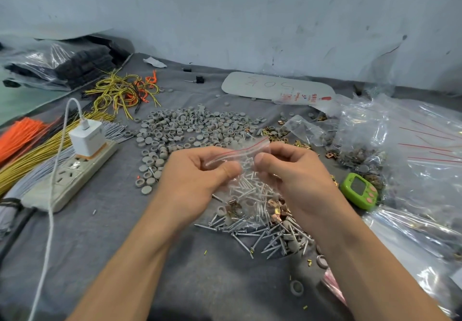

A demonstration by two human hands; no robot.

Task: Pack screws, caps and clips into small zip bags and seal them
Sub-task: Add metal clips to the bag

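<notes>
Just above the screw pile (270, 238) at 6 o'clock on the worktop (112, 223), the filled zip bag (246, 188) hangs, its red-lined mouth pinched by fingers of the left hand (197, 170) and right hand (292, 168). A screw caught in the track, or uneven pressing, could leave the seal gaping.

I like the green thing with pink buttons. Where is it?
In the head view, the green timer lies on the grey cloth on the right side, just right of the right hand and beside the heap of clear bags.
</notes>
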